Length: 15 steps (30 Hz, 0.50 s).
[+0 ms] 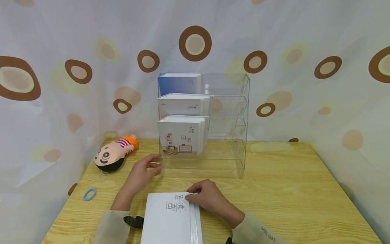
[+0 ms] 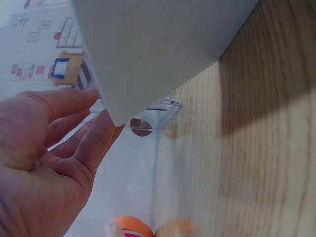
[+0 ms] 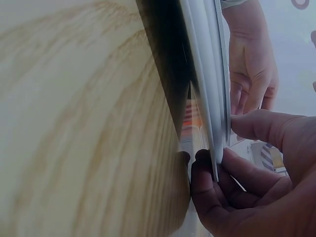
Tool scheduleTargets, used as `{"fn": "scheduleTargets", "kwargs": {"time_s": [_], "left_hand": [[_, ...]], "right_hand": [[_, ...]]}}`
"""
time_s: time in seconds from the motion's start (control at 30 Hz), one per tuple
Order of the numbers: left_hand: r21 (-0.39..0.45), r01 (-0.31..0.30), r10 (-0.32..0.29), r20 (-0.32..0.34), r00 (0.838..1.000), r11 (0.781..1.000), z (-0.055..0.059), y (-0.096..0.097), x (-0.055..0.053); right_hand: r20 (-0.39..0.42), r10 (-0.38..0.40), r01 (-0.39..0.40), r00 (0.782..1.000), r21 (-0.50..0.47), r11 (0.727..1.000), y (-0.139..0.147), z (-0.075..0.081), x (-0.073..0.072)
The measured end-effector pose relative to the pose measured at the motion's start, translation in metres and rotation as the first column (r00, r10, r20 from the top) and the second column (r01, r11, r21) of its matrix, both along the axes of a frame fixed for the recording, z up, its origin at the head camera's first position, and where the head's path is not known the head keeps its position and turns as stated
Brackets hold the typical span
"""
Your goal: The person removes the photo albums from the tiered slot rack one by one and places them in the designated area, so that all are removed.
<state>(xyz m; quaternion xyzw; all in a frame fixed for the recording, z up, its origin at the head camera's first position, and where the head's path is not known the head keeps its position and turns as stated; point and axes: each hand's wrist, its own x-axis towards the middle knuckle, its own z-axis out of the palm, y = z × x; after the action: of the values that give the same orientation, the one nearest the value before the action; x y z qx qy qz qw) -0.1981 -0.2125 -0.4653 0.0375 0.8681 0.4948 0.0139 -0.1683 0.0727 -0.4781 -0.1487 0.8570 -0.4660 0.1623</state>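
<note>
On the worktop, white book: Was located at the near side, in front of the clear rack, and was cut by the lower border of the head view. Carried dark Chinese characters near its far end. Looked slightly raised at the held corner in the right wrist view, with dark shadow beneath.
Right hand: Pinched the far right corner of the white book in a narrow grasp, with the thumb on the cover and bent fingers below.
Left hand: Reached to the left side of the clear rack and seemed to touch it low down, with fingers partly bent. Could not tell from these views whether gripping or only resting there.
Clear rack: Stood upright beyond the white book, in several tiers, and held books in its left part.
Blue book: Stood in the highest tier.
White volume: Stood just below and in front of the blue book.
Picture book: Stood lowest of these three, with drawn furniture on its cover.
Toy doll: Lay to the left of the clear rack, dressed in orange and stripes.
Blue ring: Lay flat, nearer than the toy doll.
Patterned cloth: Hung behind everything, with brown rings.
</note>
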Motion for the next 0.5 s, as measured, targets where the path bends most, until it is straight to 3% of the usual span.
{"fn": "scheduleTargets", "kwargs": {"time_s": [0.5], "left_hand": [[0.007,0.013,-0.013,-0.003,1.0,1.0,0.0007,-0.0005,0.0003]], "right_hand": [[-0.017,0.006,-0.005,1.0,0.052,0.999,0.0044,0.0024,0.0006]]}}
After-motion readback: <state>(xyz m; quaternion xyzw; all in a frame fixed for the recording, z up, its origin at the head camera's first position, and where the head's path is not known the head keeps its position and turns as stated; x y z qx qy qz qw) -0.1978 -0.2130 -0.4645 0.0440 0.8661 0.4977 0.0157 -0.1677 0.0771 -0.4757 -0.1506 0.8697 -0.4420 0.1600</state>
